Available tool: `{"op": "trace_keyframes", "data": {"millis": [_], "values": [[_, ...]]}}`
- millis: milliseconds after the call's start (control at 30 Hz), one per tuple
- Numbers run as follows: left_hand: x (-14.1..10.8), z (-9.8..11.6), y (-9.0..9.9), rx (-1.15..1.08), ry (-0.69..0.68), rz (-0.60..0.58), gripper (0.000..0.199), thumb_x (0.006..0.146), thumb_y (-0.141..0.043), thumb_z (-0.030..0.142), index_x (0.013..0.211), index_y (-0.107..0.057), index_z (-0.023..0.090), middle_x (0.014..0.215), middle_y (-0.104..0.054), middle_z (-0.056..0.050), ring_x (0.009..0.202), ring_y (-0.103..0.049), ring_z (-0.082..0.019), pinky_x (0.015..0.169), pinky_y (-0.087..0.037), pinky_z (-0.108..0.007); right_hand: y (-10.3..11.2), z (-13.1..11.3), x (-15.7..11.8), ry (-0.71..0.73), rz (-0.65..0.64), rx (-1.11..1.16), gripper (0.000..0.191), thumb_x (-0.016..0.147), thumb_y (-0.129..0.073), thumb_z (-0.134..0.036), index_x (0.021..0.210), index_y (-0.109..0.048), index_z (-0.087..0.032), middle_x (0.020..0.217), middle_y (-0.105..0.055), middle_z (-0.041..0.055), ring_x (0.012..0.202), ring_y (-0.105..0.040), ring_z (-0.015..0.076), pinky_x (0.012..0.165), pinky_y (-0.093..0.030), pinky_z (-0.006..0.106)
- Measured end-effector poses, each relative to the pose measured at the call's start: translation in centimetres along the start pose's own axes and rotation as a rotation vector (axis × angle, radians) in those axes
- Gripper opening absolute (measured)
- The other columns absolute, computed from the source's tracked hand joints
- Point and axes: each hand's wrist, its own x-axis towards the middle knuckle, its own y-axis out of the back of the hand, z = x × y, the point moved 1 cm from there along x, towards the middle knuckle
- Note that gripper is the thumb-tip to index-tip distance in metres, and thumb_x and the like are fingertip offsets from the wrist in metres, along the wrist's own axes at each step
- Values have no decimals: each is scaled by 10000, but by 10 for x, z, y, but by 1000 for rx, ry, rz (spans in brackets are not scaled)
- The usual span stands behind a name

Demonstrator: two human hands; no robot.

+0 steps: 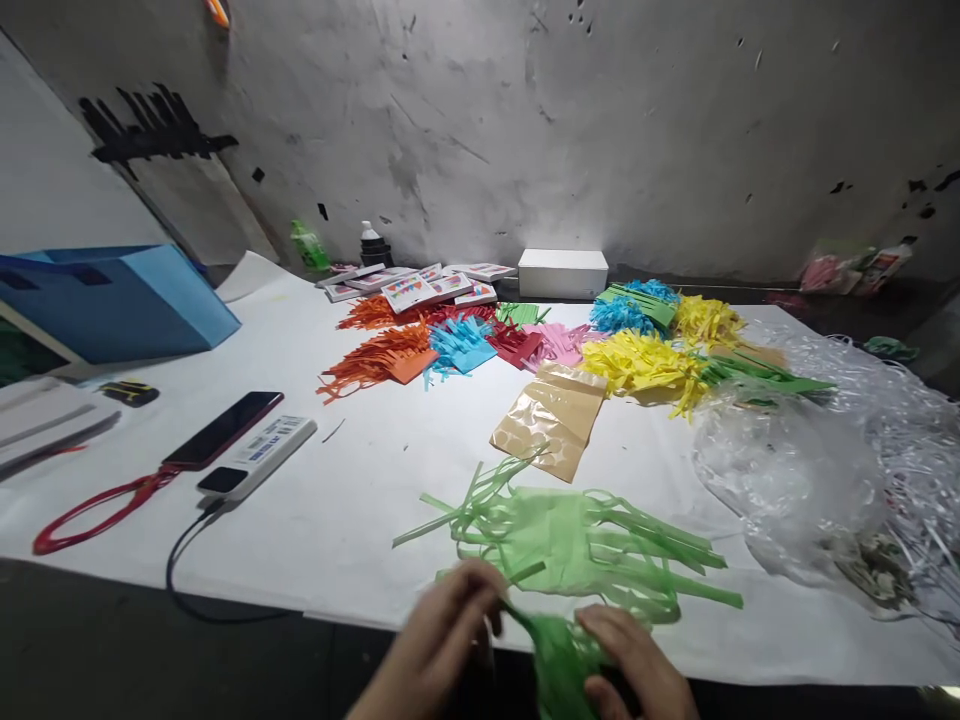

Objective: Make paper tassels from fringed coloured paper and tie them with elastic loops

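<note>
At the table's front edge, my left hand (457, 615) pinches the end of a green tissue paper tassel (555, 660). My right hand (634, 660) curls around the other side of the same tassel, part of which drops below the frame. Just beyond my hands a lighter green fringed tissue sheet (555, 535) lies flat, its cut strips spread to the left and right. Behind that sheet rests a brown paper piece in a clear plastic wrapper (555, 415).
Fringed paper bundles in orange (382, 355), blue (461, 345), pink (559, 343) and yellow (645, 362) lie farther back. Crumpled clear plastic (787, 470) covers the right side. A phone (232, 430), a white power bank (259, 455) and a blue bag (142, 300) are at left.
</note>
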Motion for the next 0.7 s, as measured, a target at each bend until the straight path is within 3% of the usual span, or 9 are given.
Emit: {"op": "trace_keyframes", "data": {"millis": [133,200,300,367,433,533,567,600,700], "values": [[16,18,99,-91,-37,642,320,800,-732,448,874,-563,186,649,-622,28,499,-545,-112,440,-450,-199,-1,8,15,42,-47,-144,380,1010,-500,-246,1384,-544,-196,1288,-671,112,1210,-636,241,974,-568,336],[27,22,143,-11,-124,930,294,774,-700,407,901,-553,186,663,-625,33,504,-556,-111,460,-464,-203,-8,13,26,140,-122,-229,412,991,-492,-174,1400,-534,-148,1346,-636,137,1273,-591,262,1025,-544,391],[41,17,169,186,-157,1042,444,794,-668,352,1178,-520,184,1040,-682,-69,863,-685,-241,741,-587,-407,-25,23,31,222,-144,-318,337,988,-459,-127,1281,-623,-133,1262,-691,135,1214,-637,254,1071,-504,446],[44,9,149,478,-205,966,536,809,-675,357,1277,-499,164,1289,-606,-172,1166,-599,-372,953,-502,-600,-35,28,28,222,-67,-332,304,983,-436,-77,1158,-675,-143,1154,-739,112,1137,-681,227,1096,-470,440],[40,-1,101,734,-316,765,418,853,-630,358,1226,-578,177,1329,-607,-178,1289,-518,-406,1075,-393,-656,-39,31,24,221,9,-337,310,971,-422,-34,1082,-690,-144,1088,-756,98,1092,-696,215,1109,-443,432],[29,-13,12,812,-516,268,287,850,-640,320,1135,-662,341,1124,-758,21,1078,-693,-266,1139,-434,-485,-35,29,22,257,-6,-357,301,966,-416,-32,1041,-688,-138,1047,-759,85,1043,-706,205,1105,-436,413],[27,-16,-14,894,-610,33,360,854,-643,310,1212,-633,346,1159,-755,16,1072,-697,-277,1178,-382,-518,-32,28,22,281,-15,-364,298,966,-414,-37,1037,-687,-133,1040,-759,82,1034,-707,202,1103,-436,402],[27,-19,-32,988,-583,-102,443,856,-658,302,1293,-594,347,1231,-732,11,1119,-679,-277,1202,-356,-504,-28,26,22,305,-25,-370,295,965,-413,-37,1041,-685,-124,1040,-758,84,1038,-705,201,1107,-432,396],[40,-28,-41,1178,-479,-183,426,872,-654,240,1280,-612,356,1323,-688,-3,1213,-630,-286,1184,-347,-555,-16,25,19,357,-31,-382,287,951,-421,-18,1025,-686,-99,1050,-756,102,1074,-694,210,1146,-385,403]]}}
